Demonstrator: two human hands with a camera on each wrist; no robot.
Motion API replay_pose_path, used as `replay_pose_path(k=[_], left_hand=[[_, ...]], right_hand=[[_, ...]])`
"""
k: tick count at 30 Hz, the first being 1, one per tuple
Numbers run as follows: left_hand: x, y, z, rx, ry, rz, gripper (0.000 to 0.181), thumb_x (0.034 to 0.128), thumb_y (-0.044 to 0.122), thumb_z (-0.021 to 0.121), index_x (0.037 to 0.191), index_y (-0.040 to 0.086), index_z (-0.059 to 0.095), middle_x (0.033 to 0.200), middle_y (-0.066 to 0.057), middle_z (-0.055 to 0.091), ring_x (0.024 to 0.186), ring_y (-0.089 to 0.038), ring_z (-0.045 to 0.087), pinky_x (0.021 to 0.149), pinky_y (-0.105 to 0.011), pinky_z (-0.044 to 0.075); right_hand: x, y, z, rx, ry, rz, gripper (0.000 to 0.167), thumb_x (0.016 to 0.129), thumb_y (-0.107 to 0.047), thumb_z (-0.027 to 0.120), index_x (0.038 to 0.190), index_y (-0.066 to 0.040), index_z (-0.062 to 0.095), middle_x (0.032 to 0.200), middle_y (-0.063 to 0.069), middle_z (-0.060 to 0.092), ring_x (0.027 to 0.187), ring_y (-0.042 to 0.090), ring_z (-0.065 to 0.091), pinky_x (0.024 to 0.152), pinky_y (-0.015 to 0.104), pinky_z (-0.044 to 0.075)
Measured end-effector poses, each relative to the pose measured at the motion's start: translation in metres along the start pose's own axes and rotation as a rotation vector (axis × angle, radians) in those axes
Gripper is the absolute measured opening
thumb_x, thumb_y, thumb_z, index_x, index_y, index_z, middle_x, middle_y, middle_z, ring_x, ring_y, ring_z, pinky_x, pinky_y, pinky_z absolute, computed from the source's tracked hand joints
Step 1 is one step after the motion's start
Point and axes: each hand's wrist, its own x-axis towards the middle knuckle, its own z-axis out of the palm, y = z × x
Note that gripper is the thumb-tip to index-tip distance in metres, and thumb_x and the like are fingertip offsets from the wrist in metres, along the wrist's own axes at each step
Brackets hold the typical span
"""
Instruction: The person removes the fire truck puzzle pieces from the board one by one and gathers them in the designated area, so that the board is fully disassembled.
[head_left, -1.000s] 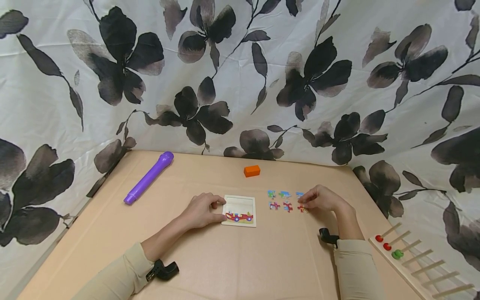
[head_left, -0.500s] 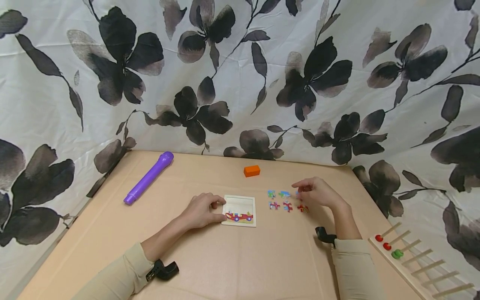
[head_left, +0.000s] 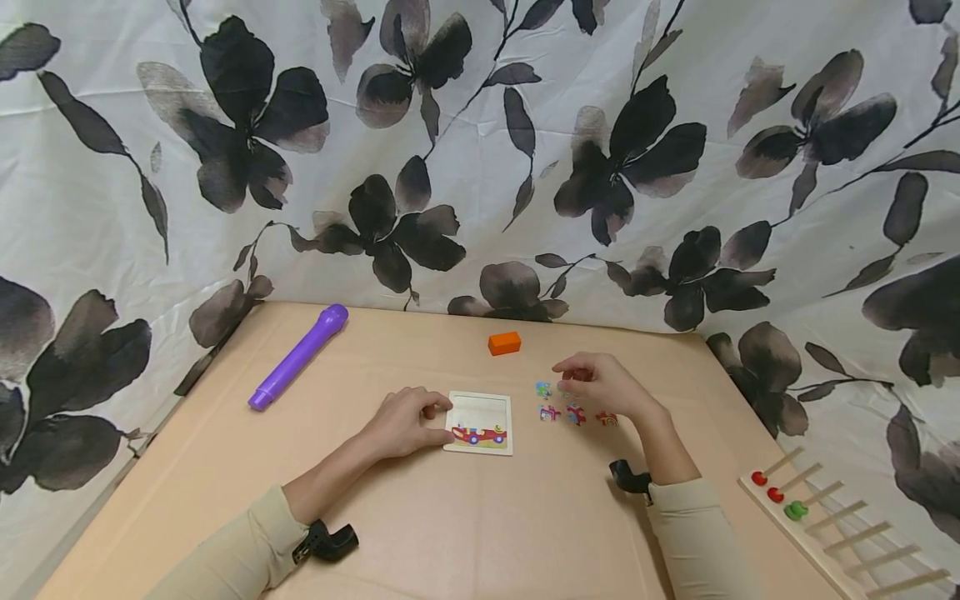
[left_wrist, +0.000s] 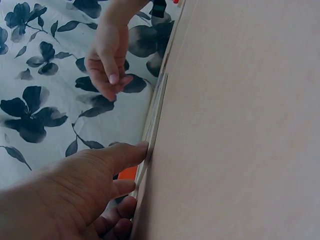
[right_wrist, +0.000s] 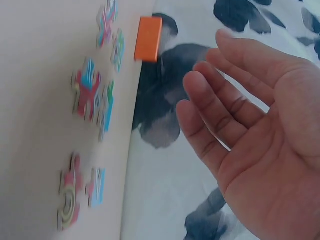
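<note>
A small wooden puzzle board (head_left: 480, 410) with a red car picture along its lower part lies on the table. My left hand (head_left: 405, 422) holds its left edge between thumb and fingers; the left wrist view shows the board (left_wrist: 159, 107) nearly edge-on. Several colourful puzzle pieces (head_left: 575, 414) lie in two rows to the right of the board. Over the back row hovers my right hand (head_left: 603, 385), partly covering it. The right wrist view shows this hand (right_wrist: 260, 120) with loosely bent fingers, holding nothing, apart from the pieces (right_wrist: 87, 95).
An orange block (head_left: 504, 343) sits behind the board. At the back left lies a purple stick-shaped object (head_left: 298, 357). A wooden peg rack (head_left: 813, 533) with red and green pieces stands at the right edge. Floral cloth (head_left: 480, 150) hangs behind the table.
My right hand has moved left and slightly back, from the rightmost pieces to above the left part of the back row. The left hand and board have stayed in place.
</note>
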Motion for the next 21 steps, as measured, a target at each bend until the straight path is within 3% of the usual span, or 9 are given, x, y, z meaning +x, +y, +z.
replay_pose_path(k=[12,21], left_hand=[[0.000,-0.002,0.001,0.004,0.013,0.011,0.045,0.0774,0.043,0.090,0.114,0.021,0.076,0.087,0.007,0.059,0.085,-0.013,0.051,0.080,-0.036,0.032],[0.001,-0.003,0.003,0.008,0.013,0.011,0.046,0.0775,0.044,0.090,0.115,0.021,0.076,0.086,0.008,0.058,0.085,-0.012,0.051,0.081,-0.036,0.032]], right_hand=[[0.013,-0.028,0.032,-0.020,0.000,-0.093,0.021,0.095,-0.016,0.076,0.115,-0.012,0.078,0.098,-0.002,0.070,0.082,0.016,0.061,0.072,0.028,0.052],[0.024,-0.047,0.057,-0.016,-0.060,-0.175,0.027,0.093,-0.013,0.078,0.119,-0.005,0.076,0.107,0.014,0.072,0.084,0.014,0.060,0.074,0.027,0.053]])
